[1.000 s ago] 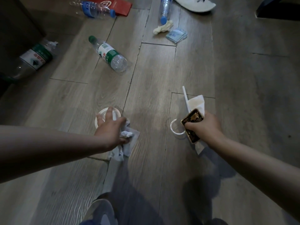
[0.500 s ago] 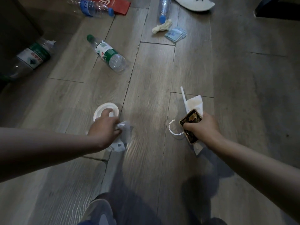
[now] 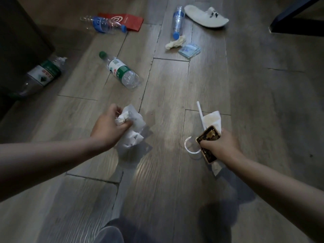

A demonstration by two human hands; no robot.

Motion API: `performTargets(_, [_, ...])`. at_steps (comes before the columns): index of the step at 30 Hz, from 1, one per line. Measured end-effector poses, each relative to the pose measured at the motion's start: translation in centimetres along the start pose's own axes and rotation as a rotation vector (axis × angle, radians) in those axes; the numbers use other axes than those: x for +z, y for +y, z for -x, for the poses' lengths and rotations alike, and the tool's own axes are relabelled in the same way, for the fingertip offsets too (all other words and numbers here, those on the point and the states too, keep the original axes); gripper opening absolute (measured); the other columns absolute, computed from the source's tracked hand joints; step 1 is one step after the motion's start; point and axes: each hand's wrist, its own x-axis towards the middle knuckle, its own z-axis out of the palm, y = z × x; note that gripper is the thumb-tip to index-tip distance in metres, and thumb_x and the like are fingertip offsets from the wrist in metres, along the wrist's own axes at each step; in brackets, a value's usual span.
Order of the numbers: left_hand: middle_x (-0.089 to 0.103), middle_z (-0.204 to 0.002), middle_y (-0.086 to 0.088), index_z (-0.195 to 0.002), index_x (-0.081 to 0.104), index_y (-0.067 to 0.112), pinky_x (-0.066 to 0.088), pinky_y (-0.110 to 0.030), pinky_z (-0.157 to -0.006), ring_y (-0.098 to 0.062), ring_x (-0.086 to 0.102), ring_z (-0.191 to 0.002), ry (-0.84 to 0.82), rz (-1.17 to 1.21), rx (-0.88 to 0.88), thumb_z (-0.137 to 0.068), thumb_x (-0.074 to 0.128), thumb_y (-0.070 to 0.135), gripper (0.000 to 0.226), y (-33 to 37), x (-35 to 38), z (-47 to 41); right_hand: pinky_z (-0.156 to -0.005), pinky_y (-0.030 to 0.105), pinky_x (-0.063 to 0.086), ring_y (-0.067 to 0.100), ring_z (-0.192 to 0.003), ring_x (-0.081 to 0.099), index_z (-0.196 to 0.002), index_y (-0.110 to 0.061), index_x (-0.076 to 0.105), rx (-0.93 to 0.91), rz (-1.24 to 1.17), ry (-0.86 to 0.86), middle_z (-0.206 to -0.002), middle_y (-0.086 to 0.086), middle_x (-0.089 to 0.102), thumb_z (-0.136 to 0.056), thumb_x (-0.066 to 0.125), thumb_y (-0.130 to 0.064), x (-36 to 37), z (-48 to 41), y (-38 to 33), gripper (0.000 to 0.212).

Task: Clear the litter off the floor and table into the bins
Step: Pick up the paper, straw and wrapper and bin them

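Litter is being picked up off the grey wooden floor (image 3: 263,102). A crumpled white paper tissue with a thin clear wrapper (image 3: 131,123) is gripped in the left hand (image 3: 108,127), with the fingers curled round it. A flat gold and black packet (image 3: 208,139), a white paper napkin (image 3: 213,118) and a white straw (image 3: 200,114) are clamped together in the right hand (image 3: 217,146). A clear plastic ring with a white edge (image 3: 190,146) is seen just left of that hand; whether it is held cannot be told.

More litter is left on the floor. A clear plastic bottle with a green cap (image 3: 121,71) lies ahead of the left hand. A twisted white tissue (image 3: 175,43) and a small pale blue packet (image 3: 190,50) lie further off, ahead of the right hand. No bin is seen.

The gathering step seems to be in hand, and much is not yet done. Both hands look full, so the held litter likely needs to be carried to a bin and dropped in. A tight hold is called for, so that the loose tissue is not lost.
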Motion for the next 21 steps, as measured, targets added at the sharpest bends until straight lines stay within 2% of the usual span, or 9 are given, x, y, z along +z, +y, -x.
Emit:
performTargets(2, [0.056, -0.083, 0.012, -0.097, 0.05, 0.022, 0.045, -0.026, -0.06, -0.004, 0.056, -0.071, -0.022, 0.082, -0.046, -0.08, 0.073, 0.028, 0.03, 0.3, 0.2, 0.0, -0.062, 0.031, 0.051, 0.017, -0.074, 0.062, -0.075, -0.022, 0.054, -0.002, -0.004, -0.002, -0.076, 0.0, 0.064, -0.068, 0.08, -0.017, 0.0, -0.1, -0.2, 0.028])
performTargets(6, [0.067, -0.076, 0.003, -0.083, 0.062, 0.019, 0.046, -0.026, -0.058, -0.012, 0.063, -0.068, -0.091, 0.201, -0.093, -0.078, 0.075, 0.025, 0.015, 0.9, 0.8, 0.0, -0.07, 0.037, 0.055, 0.021, -0.078, 0.064, -0.082, -0.016, 0.058, 0.016, -0.028, -0.001, -0.081, 0.004, 0.066, -0.068, 0.08, -0.018, -0.2, -0.5, -0.5, 0.027])
performTargets(11, [0.073, -0.081, -0.001, -0.091, 0.069, 0.015, 0.057, -0.029, -0.063, -0.014, 0.071, -0.072, -0.142, 0.334, -0.145, -0.075, 0.079, 0.021, 0.019, 1.9, 1.4, -0.2, -0.073, 0.04, 0.057, 0.021, -0.079, 0.065, -0.08, -0.019, 0.058, 0.042, -0.107, 0.017, -0.08, 0.001, 0.066, -0.068, 0.081, -0.017, -0.4, -1.4, -1.0, 0.027])
performTargets(14, [0.073, -0.077, 0.0, -0.087, 0.069, 0.016, 0.055, -0.02, -0.054, -0.011, 0.071, -0.068, -0.146, 0.353, -0.152, -0.075, 0.079, 0.02, 0.016, 2.1, 2.0, -0.6, -0.072, 0.041, 0.058, 0.021, -0.079, 0.066, -0.084, -0.015, 0.062, 0.046, -0.138, 0.022, -0.08, 0.003, 0.068, -0.067, 0.08, -0.016, -0.5, -2.1, -1.0, 0.025])
performTargets(18, [0.073, -0.075, -0.002, -0.082, 0.069, 0.016, 0.058, -0.04, -0.067, -0.018, 0.071, -0.072, -0.134, 0.324, -0.182, -0.074, 0.079, 0.023, 0.014, 2.1, 3.1, -2.2, -0.065, 0.037, 0.058, 0.021, -0.076, 0.068, -0.086, -0.014, 0.064, 0.046, -0.181, 0.002, -0.079, 0.005, 0.069, -0.069, 0.08, -0.015, -0.4, -3.4, -0.8, 0.024])
performTargets(21, [0.073, -0.076, -0.002, -0.084, 0.069, 0.016, 0.056, -0.04, -0.069, -0.018, 0.07, -0.074, -0.123, 0.324, -0.178, -0.074, 0.079, 0.023, 0.015, 2.7, 3.8, -4.1, -0.064, 0.038, 0.058, 0.023, -0.075, 0.069, -0.083, -0.011, 0.066, 0.059, -0.249, 0.004, -0.077, 0.007, 0.071, -0.07, 0.08, -0.012, -0.5, -5.0, -0.6, 0.02])
